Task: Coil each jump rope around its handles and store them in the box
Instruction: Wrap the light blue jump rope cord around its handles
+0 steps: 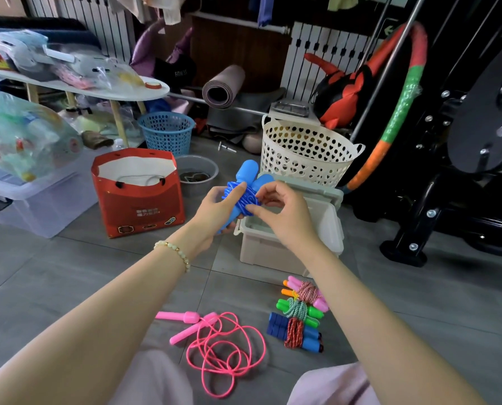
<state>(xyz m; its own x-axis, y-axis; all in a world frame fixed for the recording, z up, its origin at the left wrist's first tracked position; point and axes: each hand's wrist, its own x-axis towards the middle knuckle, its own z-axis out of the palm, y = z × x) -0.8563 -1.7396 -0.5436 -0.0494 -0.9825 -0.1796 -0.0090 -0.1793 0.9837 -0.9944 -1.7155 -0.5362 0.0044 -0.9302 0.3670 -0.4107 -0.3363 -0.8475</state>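
Left hand (214, 209) grips the blue rope (245, 197) by its handles, box (261, 247) just below; right hand (281, 211) pinches the cord — best tuck its end under a tight turn, handles held firm.

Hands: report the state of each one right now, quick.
Left hand: grips the blue jump rope by its handles.
Right hand: pinches its wound cord.

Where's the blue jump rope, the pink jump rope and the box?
blue jump rope (248, 171), head view, upper handle.
pink jump rope (191, 317), head view, handle.
box (261, 247), head view, front wall.
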